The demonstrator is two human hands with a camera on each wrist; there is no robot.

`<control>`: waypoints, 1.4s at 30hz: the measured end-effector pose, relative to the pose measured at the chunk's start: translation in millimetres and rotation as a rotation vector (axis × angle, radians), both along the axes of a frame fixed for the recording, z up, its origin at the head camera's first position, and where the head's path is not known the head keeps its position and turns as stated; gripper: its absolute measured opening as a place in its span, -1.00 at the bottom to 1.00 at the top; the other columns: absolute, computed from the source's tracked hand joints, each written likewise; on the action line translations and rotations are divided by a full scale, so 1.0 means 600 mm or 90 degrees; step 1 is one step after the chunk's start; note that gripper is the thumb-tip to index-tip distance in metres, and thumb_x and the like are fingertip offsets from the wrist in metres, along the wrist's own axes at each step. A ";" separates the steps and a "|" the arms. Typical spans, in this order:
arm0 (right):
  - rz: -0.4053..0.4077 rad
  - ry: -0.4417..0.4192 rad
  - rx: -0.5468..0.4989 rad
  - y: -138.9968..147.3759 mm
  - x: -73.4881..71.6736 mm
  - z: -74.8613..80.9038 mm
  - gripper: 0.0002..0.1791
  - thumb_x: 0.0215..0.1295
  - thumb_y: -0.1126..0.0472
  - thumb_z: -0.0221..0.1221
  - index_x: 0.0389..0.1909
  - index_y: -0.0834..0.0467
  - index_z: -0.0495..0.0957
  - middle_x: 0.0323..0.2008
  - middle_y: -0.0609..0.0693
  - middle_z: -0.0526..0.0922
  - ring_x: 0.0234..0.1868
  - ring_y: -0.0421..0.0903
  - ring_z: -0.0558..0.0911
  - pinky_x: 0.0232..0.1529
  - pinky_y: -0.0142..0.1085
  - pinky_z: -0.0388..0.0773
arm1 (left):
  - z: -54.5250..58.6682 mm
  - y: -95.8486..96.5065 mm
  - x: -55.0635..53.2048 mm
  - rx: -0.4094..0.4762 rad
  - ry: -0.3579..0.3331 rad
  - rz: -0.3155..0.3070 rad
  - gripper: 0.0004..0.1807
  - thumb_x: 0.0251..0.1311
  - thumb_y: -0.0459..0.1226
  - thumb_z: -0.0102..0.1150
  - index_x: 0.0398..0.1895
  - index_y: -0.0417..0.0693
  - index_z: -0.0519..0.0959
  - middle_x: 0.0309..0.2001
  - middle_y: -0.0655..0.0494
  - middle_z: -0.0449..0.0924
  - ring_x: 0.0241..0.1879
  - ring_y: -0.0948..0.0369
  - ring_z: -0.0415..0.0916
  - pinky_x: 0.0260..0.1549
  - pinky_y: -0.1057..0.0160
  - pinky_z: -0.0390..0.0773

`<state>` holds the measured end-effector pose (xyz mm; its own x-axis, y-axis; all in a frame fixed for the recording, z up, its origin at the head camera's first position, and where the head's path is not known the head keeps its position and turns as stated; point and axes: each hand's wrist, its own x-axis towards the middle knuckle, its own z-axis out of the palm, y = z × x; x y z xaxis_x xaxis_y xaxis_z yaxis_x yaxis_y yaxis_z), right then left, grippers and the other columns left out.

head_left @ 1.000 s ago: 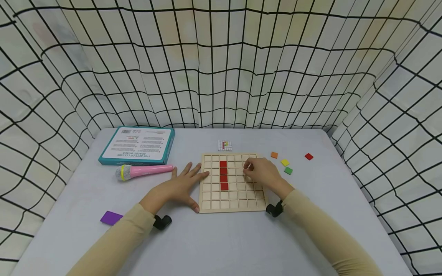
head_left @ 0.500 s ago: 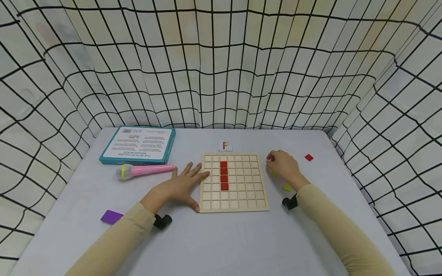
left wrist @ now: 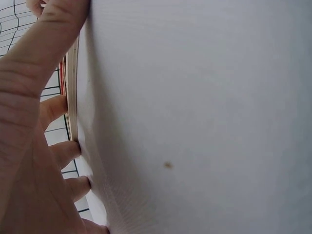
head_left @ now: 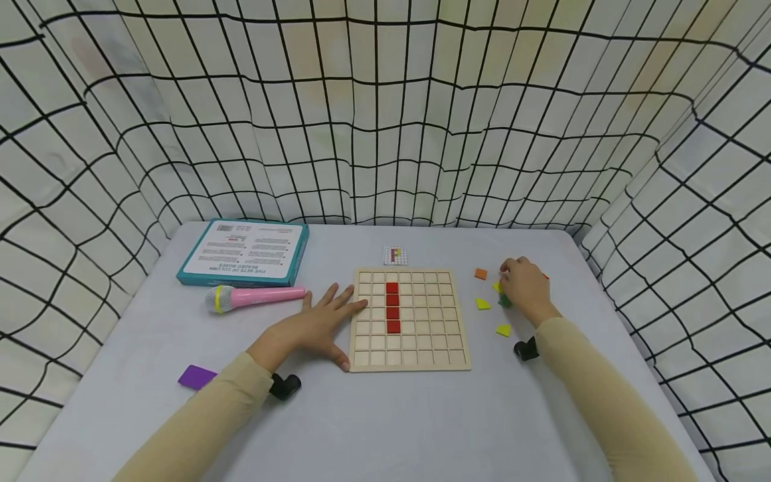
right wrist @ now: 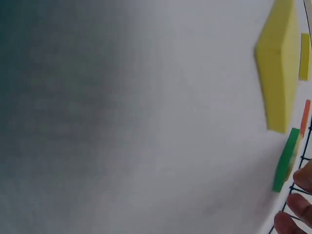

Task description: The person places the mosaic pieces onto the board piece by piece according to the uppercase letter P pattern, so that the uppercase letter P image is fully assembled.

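A square wooden grid board (head_left: 426,341) lies mid-table, with several red tiles (head_left: 393,312) in one column. My left hand (head_left: 313,328) rests spread at its left edge; in the left wrist view, its fingers and thumb lie along the board's side (left wrist: 72,92). My right hand (head_left: 525,288) is right of the board, fingers bent close over a green tile (head_left: 504,301) and a yellow tile (head_left: 496,287). The right wrist view shows its fingertips (right wrist: 292,202) near the green tile (right wrist: 286,161); I cannot tell whether they hold anything.
Two yellow tiles (head_left: 482,304) and an orange tile (head_left: 480,274) lie right of the board. Behind it is a small pattern card (head_left: 395,255). To the left are a teal box (head_left: 241,251), a pink toy microphone (head_left: 265,296) and a purple piece (head_left: 196,377). Black netting (head_left: 385,134) surrounds the table.
My right hand has moved from over the board's right side to the right, above the loose tiles. Two yellow tiles it had covered now show. The left hand has stayed in place.
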<state>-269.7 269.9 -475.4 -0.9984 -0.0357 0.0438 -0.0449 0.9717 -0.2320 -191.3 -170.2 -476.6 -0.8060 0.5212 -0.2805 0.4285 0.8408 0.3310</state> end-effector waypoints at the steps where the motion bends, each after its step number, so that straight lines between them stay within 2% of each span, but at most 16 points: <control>1: -0.004 -0.003 0.010 0.004 0.000 0.000 -0.70 0.49 0.21 0.09 0.10 0.26 0.58 0.15 0.36 0.53 0.01 0.29 0.60 -0.11 0.12 0.65 | 0.000 0.000 0.000 0.002 0.001 -0.001 0.44 -0.36 0.32 0.63 0.67 0.20 0.08 0.70 -0.12 -0.26 0.65 -0.28 -0.44 0.33 -0.65 -0.34; 4: -0.018 -0.023 0.026 0.016 -0.002 0.002 -0.63 0.49 0.20 0.05 0.20 0.27 0.51 0.26 0.41 0.42 0.14 0.39 0.50 -0.05 0.21 0.61 | -0.001 0.001 0.000 0.005 -0.002 0.001 0.45 -0.37 0.32 0.63 0.67 0.21 0.08 0.70 -0.11 -0.27 0.65 -0.27 -0.44 0.33 -0.65 -0.34; 8: -0.033 -0.045 0.019 0.032 -0.005 0.005 -0.55 0.49 0.20 0.00 0.29 0.31 0.45 0.30 0.46 0.34 0.23 0.45 0.39 0.00 0.30 0.57 | -0.001 0.002 0.000 0.007 -0.001 0.002 0.44 -0.36 0.32 0.64 0.67 0.22 0.07 0.70 -0.10 -0.27 0.65 -0.26 -0.44 0.34 -0.65 -0.34; 12: -0.049 -0.054 0.021 0.049 -0.005 0.009 -0.53 0.52 0.20 -0.06 0.33 0.34 0.40 0.27 0.51 0.33 0.23 0.47 0.35 0.00 0.31 0.55 | 0.000 0.003 0.000 0.005 -0.001 0.004 0.44 -0.36 0.31 0.64 0.68 0.23 0.07 0.71 -0.08 -0.28 0.65 -0.26 -0.46 0.35 -0.64 -0.35; 16: -0.061 -0.099 0.021 0.064 -0.004 0.014 -0.51 0.52 0.22 -0.14 0.36 0.35 0.35 0.20 0.53 0.37 0.20 0.48 0.36 0.02 0.30 0.52 | 0.002 0.003 0.001 0.010 -0.001 0.007 0.44 -0.37 0.29 0.66 0.67 0.20 0.09 0.70 -0.11 -0.26 0.65 -0.27 -0.44 0.34 -0.65 -0.35; 20: -0.059 -0.129 0.005 0.072 -0.002 0.022 -0.56 0.50 0.27 -0.10 0.29 0.37 0.39 0.12 0.49 0.44 0.16 0.44 0.44 0.06 0.26 0.51 | 0.001 0.001 0.000 0.008 0.001 0.006 0.45 -0.38 0.30 0.65 0.67 0.19 0.09 0.70 -0.12 -0.26 0.65 -0.28 -0.43 0.33 -0.65 -0.33; 24: -0.040 -0.116 -0.017 0.076 0.000 0.030 -0.67 0.41 0.33 0.05 0.09 0.44 0.52 0.01 0.44 0.57 0.03 0.34 0.57 0.04 0.17 0.54 | -0.002 0.000 -0.002 0.007 0.007 0.002 0.45 -0.38 0.32 0.64 0.67 0.20 0.08 0.70 -0.12 -0.26 0.65 -0.28 -0.42 0.33 -0.66 -0.32; 28: -0.028 -0.086 -0.055 0.081 -0.001 0.037 -0.81 0.32 0.32 0.24 -0.16 0.40 0.63 -0.18 0.32 0.69 -0.16 0.20 0.62 -0.11 0.03 0.57 | -0.003 -0.002 -0.003 0.007 0.003 0.004 0.46 -0.38 0.33 0.63 0.68 0.22 0.07 0.70 -0.10 -0.28 0.65 -0.26 -0.45 0.34 -0.64 -0.33; 30: -0.029 -0.094 -0.081 0.085 -0.003 0.042 -0.82 0.32 0.27 0.30 -0.21 0.35 0.66 -0.18 0.28 0.69 -0.21 0.13 0.60 -0.20 -0.07 0.56 | -0.003 -0.002 -0.002 0.007 0.002 0.004 0.46 -0.38 0.33 0.63 0.68 0.22 0.07 0.70 -0.09 -0.28 0.65 -0.26 -0.45 0.35 -0.64 -0.33; 34: -0.048 -0.192 -0.188 0.089 -0.002 0.053 -0.69 0.41 0.15 0.28 -0.02 0.33 0.65 -0.06 0.26 0.62 -0.25 -0.05 0.59 -0.27 -0.30 0.61 | -0.003 -0.002 -0.001 0.008 0.003 0.001 0.46 -0.39 0.33 0.63 0.67 0.21 0.08 0.70 -0.10 -0.27 0.65 -0.27 -0.44 0.34 -0.65 -0.33; 37: -0.069 -0.270 -0.279 0.088 -0.001 0.058 -0.54 0.47 0.08 0.24 0.18 0.33 0.55 0.00 0.21 0.61 -0.23 -0.13 0.61 -0.23 -0.38 0.66 | -0.001 -0.002 -0.001 0.008 0.003 0.002 0.46 -0.40 0.32 0.64 0.67 0.20 0.08 0.70 -0.11 -0.26 0.65 -0.27 -0.43 0.33 -0.65 -0.33; 39: -0.069 -0.298 -0.320 0.084 -0.001 0.058 -0.49 0.49 0.05 0.22 0.25 0.32 0.50 0.02 0.18 0.64 -0.16 -0.12 0.63 -0.17 -0.37 0.66 | -0.002 -0.002 -0.001 0.006 0.002 0.002 0.46 -0.40 0.32 0.64 0.67 0.20 0.08 0.70 -0.12 -0.26 0.65 -0.27 -0.44 0.33 -0.65 -0.33; 42: -0.053 -0.318 -0.344 0.074 0.003 0.062 -0.45 0.51 -0.01 0.20 0.28 0.32 0.48 0.07 0.17 0.67 -0.05 -0.05 0.65 -0.12 -0.36 0.63 | -0.003 -0.002 -0.002 0.002 0.002 0.002 0.46 -0.40 0.33 0.64 0.67 0.21 0.08 0.70 -0.11 -0.27 0.65 -0.27 -0.45 0.33 -0.65 -0.33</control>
<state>-267.9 314.2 -438.1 -0.9026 -0.0614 -0.4261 0.2596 0.7120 -0.6524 -192.6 -171.1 -478.4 -0.8090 0.5189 -0.2761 0.4263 0.8414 0.3321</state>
